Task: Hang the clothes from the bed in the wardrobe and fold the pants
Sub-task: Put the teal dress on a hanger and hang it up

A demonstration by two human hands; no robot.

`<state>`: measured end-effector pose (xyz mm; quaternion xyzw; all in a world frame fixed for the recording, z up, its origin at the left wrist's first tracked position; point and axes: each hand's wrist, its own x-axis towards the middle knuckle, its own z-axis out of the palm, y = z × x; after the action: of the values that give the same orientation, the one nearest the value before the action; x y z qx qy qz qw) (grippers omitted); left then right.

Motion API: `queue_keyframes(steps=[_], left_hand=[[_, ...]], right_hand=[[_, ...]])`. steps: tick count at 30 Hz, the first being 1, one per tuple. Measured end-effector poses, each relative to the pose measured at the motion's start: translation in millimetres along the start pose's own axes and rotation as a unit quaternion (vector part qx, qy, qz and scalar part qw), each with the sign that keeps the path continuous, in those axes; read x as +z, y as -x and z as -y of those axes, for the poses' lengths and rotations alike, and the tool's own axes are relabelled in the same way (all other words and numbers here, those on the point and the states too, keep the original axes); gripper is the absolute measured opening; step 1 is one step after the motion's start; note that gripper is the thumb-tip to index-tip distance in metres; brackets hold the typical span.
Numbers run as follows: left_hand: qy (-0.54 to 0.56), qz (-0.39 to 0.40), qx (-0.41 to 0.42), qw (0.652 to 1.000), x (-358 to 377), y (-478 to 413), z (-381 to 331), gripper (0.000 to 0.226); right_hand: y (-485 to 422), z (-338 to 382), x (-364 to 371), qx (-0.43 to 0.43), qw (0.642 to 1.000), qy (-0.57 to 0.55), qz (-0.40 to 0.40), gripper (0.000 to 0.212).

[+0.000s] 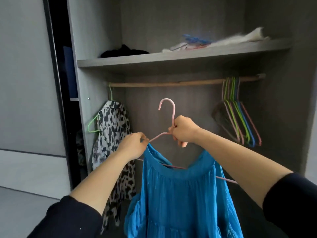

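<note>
Right now the right hand (184,131) is clenched around the neck of a pink hanger (167,104), while the left hand (133,146) pinches the shoulder edge of the blue garment (180,194) draped on it. Both are held below the wooden rail (171,83) of the wardrobe (82,40), the hook not touching it. Under the rail's left end hangs a spotted garment (113,134) on a green hanger (92,125); at its right end hang empty coloured hangers (240,117). Above the rail, a shelf (154,60) carries a black cloth (123,51), loose hangers (195,41) and white fabric (240,37)
</note>
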<state>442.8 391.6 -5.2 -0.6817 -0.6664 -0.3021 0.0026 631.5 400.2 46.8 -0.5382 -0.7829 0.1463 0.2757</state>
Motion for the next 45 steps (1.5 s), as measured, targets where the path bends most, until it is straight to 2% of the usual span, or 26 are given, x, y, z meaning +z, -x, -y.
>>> queue_keyframes(steps=[8,13,18,22,24,28,31,35,39,45], left_hand=[[-0.021,-0.028,0.078,0.996,-12,-137,76,0.026],[-0.032,-0.088,0.103,0.990,-34,-214,108,0.030],[-0.026,-0.144,0.085,0.986,-53,-271,125,0.043],[-0.041,-0.185,0.052,0.981,-66,-299,137,0.055],[-0.060,-0.212,0.048,0.974,-73,-313,145,0.060],[-0.093,-0.207,0.038,0.973,-85,-334,168,0.058],[-0.106,-0.196,0.049,0.974,-88,-342,176,0.054],[-0.077,-0.188,0.047,0.978,-99,-349,175,0.049],[-0.066,-0.175,0.046,0.981,-104,-349,179,0.057],[-0.056,-0.168,0.044,0.983,-106,-346,176,0.062]], right_hand=[[-116,29,41,0.029,0.999,0.041,-0.021,0.026],[-183,52,46,0.037,0.996,0.052,-0.061,0.019],[-240,75,48,0.050,0.993,0.076,-0.075,0.017],[-276,97,45,0.018,0.978,0.179,-0.103,0.020],[-293,105,45,-0.001,0.974,0.196,-0.116,0.021],[-326,119,52,-0.019,0.978,0.163,-0.128,0.014],[-350,124,69,-0.031,0.984,0.127,-0.121,0.027],[-384,124,94,-0.021,0.990,-0.026,-0.134,0.023],[-409,132,118,-0.008,0.977,-0.172,-0.124,0.026],[-415,138,152,-0.022,0.973,-0.210,-0.097,0.021]])
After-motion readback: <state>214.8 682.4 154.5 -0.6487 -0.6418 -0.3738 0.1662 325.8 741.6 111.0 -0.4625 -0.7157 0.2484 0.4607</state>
